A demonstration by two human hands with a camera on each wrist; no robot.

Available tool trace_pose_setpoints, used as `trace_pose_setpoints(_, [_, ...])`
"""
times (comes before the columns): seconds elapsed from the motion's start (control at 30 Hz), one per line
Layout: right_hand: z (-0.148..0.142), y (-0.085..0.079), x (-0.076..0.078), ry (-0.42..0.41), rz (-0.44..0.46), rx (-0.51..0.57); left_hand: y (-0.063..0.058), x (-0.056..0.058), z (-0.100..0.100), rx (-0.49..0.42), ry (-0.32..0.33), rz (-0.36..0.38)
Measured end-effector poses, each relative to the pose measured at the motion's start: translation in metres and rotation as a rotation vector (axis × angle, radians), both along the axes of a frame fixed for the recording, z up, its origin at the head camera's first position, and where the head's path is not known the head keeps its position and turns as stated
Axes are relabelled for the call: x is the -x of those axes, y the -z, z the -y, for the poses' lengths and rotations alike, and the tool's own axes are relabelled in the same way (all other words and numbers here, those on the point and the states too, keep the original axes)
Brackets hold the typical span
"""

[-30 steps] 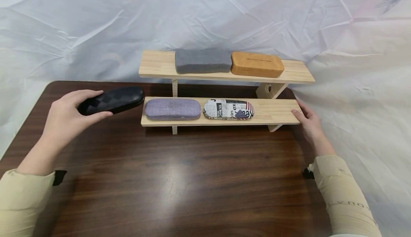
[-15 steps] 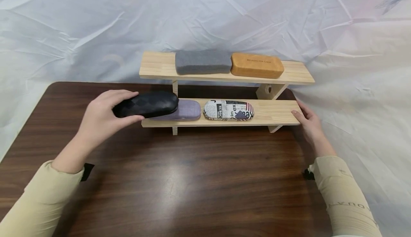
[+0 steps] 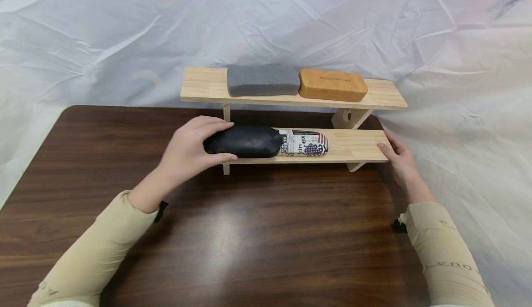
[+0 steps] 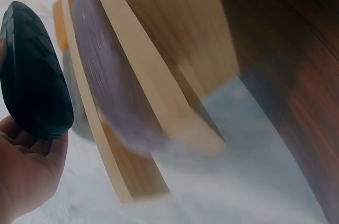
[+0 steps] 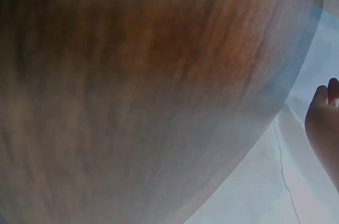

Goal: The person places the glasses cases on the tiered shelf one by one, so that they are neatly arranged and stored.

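My left hand [image 3: 189, 145] grips the left end of a black glasses case [image 3: 249, 141] with a checkered texture, thumb on the near side and fingers on the far side. The left wrist view shows this case [image 4: 37, 70] held off the wooden shelf [image 3: 357, 144]. Beneath it in the head view, the purple glasses case [image 4: 111, 75] is hidden; the left wrist view shows it on the lower board. A newspaper-print glasses case [image 3: 305, 142] lies to its right, its left end covered. My right hand [image 3: 402, 161] holds the lower board's right end, thumb on top.
On the upper board sit a grey glasses case [image 3: 262, 81] and a tan glasses case [image 3: 332, 84]. The shelf stands at the back of a dark wood table [image 3: 266, 233]. White wrinkled sheeting [image 3: 124, 34] hangs behind and to the right.
My left hand has carried the black glasses case rightward, from left of the shelf to over the lower board, covering the purple case. My right hand has stayed at the board's end.
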State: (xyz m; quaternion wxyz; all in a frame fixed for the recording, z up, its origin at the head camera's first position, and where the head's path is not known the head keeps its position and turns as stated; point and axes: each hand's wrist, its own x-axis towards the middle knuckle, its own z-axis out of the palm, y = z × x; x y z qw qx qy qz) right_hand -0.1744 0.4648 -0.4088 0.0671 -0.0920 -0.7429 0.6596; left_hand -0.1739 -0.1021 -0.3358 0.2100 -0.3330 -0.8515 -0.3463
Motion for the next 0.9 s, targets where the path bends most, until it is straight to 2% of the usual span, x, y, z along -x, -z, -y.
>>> trace_pose_setpoints(0.17, [0.000,0.000,0.001,0.000,0.019,-0.024,0.002,0.004,-0.031,0.001,0.076,-0.030])
trace_pose_setpoints(0.33, [0.000,0.001,0.000,-0.004,-0.012,-0.003,0.001,0.010,-0.062,0.020,0.127,0.014])
trace_pose_setpoints(0.5, [-0.002,-0.001,-0.001,-0.002,-0.012,-0.016,0.000,0.015,-0.090,0.053,0.152,0.069])
trace_pose_setpoints(0.67, [-0.003,-0.001,-0.001,0.014,0.022,-0.064,-0.003,0.020,-0.115,0.094,0.165,0.091])
trace_pose_setpoints(0.9, [-0.002,0.003,-0.003,-0.011,-0.063,-0.023,-0.006,0.026,-0.143,0.146,0.165,0.087])
